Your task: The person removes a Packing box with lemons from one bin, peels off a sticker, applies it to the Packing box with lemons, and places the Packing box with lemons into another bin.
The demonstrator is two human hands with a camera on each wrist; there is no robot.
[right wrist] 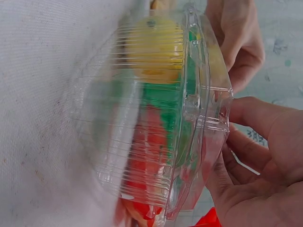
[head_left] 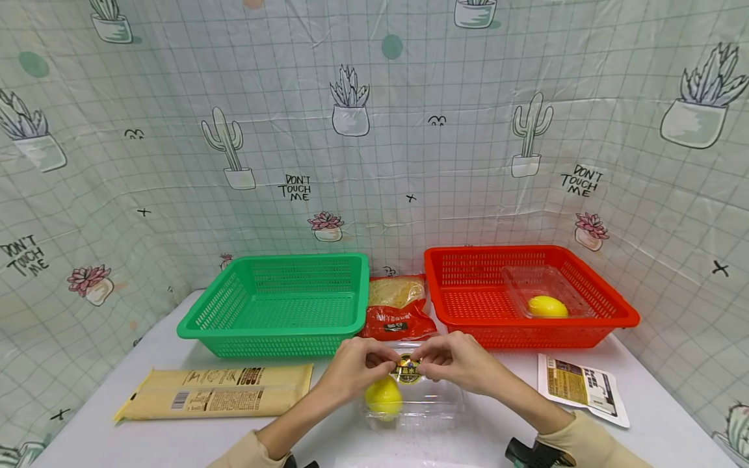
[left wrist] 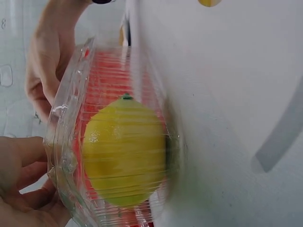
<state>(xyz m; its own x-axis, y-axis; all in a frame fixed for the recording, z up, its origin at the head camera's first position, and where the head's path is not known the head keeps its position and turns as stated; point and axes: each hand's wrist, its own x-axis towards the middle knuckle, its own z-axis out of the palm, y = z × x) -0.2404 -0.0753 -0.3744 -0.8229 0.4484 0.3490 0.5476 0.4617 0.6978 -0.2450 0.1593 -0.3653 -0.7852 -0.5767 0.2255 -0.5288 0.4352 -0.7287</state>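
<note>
A clear plastic clamshell box [head_left: 433,406] with ridged walls stands on the table, its lid down. Inside it, at the left end, is a yellow lemon [left wrist: 124,152], seen through the wall in both wrist views. A round dark label [head_left: 409,368] with yellow print lies over the top of the lid. My left hand [head_left: 361,365] pinches this label's left edge between thumb and curled fingers. From the other side my right hand [head_left: 459,361] pinches its right edge, the fingertips close above the lid.
Behind stand a green basket [head_left: 275,344] and a red basket [head_left: 526,337]; the red one holds another clear box [head_left: 515,279] with a lemon [head_left: 547,306]. Between them lies a red food packet [head_left: 398,318]. A long beige package [head_left: 219,392] lies left, a white pouch [head_left: 585,389] right.
</note>
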